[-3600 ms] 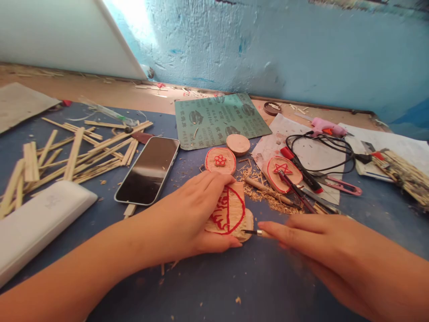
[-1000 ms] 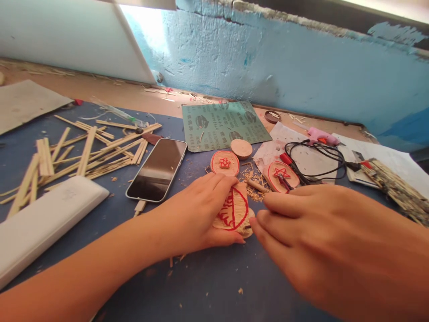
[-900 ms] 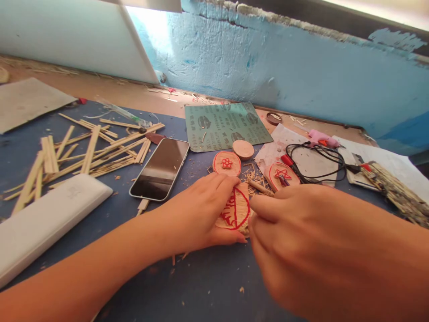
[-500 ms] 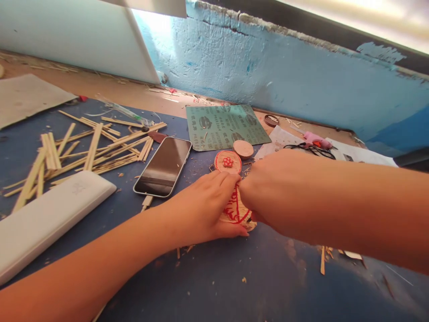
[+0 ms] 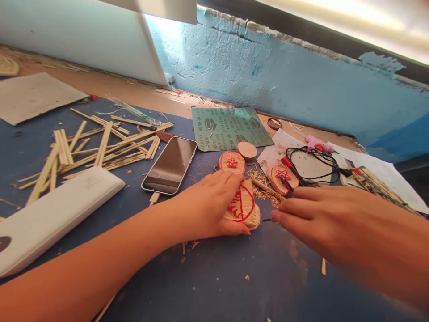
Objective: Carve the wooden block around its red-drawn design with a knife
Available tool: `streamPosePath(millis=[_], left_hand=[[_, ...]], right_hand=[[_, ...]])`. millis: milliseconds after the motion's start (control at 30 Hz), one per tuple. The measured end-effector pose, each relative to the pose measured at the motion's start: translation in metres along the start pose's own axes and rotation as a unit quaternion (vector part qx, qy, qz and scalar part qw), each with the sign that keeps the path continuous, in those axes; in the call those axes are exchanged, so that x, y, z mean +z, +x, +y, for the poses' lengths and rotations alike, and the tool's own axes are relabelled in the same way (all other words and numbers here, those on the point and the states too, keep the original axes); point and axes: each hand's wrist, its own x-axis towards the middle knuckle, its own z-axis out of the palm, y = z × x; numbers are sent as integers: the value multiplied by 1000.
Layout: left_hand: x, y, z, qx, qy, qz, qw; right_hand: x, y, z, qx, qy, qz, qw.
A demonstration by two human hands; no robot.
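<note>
My left hand lies over a flat wooden piece with a red outlined drawing, fingers curled round its left side and thumb pressed at its lower edge, pinning it to the blue table. My right hand is to the right of the piece, fingers pinched on a thin dark-tipped carving tool whose point sits just off the wood's right edge. Only the tool's tip shows.
Two more wood slices, one with a red flower and one with a red star, lie behind, with shavings. A phone, white case, stick pile, green sandpaper, black cable and pink glue gun surround them.
My right hand swept up and over the wooden piece, then drew back to the right, so the tool tip is off the wood's edge again. The left hand stayed on the piece.
</note>
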Motion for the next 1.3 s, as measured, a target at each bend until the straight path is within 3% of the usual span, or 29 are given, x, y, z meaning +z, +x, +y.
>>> streamPosePath(millis=[100,167,233,367,467,633,733,900,1000,1167,1300], left_hand=[[0,-1,1,-8,-18,1,1000],[1,-2,-2,-15,-31,5,999],[1,-3,-5,-21,-40,11,999],[-5,-4,-8,6,-43,33,998],[-16,-5,-7,34,-52,52,997],[-28,-7,-4,25,-21,95,995],[-28,-8,-5,47,-11,96,994],[-20,-8,-8,92,-16,100,991],[-16,-9,-7,110,-32,96,989],[-15,-9,-6,144,-40,113,982],[-6,-2,-7,162,-106,194,962]], right_hand=[[-8,-4,4,56,74,-8,996],[-11,-2,1,134,166,21,977],[-11,2,-2,209,296,62,930],[-3,12,0,283,508,160,797],[5,20,7,289,560,209,748],[4,36,18,269,562,253,740],[2,45,16,238,584,286,721],[26,58,7,156,591,339,716],[51,60,5,101,565,364,734],[74,57,6,97,489,363,787],[78,60,7,81,447,376,808]])
